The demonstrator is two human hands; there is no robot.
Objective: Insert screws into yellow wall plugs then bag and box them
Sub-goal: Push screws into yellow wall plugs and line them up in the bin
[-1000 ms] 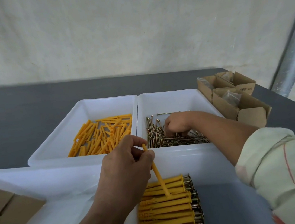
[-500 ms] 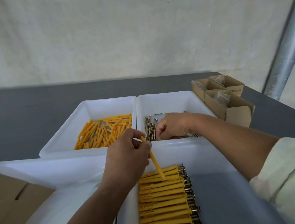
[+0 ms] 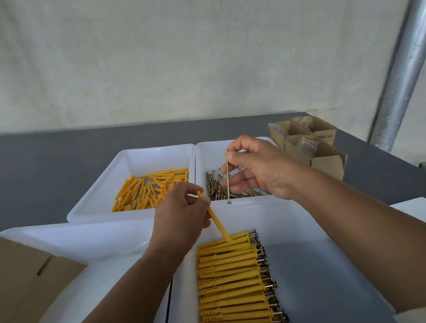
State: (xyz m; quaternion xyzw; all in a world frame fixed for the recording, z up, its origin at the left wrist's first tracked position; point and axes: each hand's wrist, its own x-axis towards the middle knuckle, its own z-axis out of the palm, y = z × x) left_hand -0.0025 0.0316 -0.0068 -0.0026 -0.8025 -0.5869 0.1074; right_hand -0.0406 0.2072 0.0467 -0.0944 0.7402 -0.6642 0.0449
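My left hand (image 3: 180, 219) pinches one yellow wall plug (image 3: 216, 220), which slants down toward a neat row of assembled plugs with screws (image 3: 231, 286) in the near white tray (image 3: 306, 219). My right hand (image 3: 257, 168) pinches a long screw (image 3: 227, 179) by its upper end, holding it upright above the loose screws (image 3: 216, 187) in the far right tray (image 3: 240, 202). Loose yellow plugs (image 3: 151, 188) lie in the far left tray (image 3: 99, 198).
A flat cardboard piece (image 3: 16, 284) lies in the near left tray (image 3: 88, 238). Small open cardboard boxes (image 3: 311, 145) with clear bags stand at the back right. A metal pole (image 3: 410, 43) rises at the right. The grey tabletop (image 3: 22, 177) ends at a wall.
My right hand has risen out of the screw pile with a single screw, held upright. My left hand keeps hold of the plug in nearly the same place.
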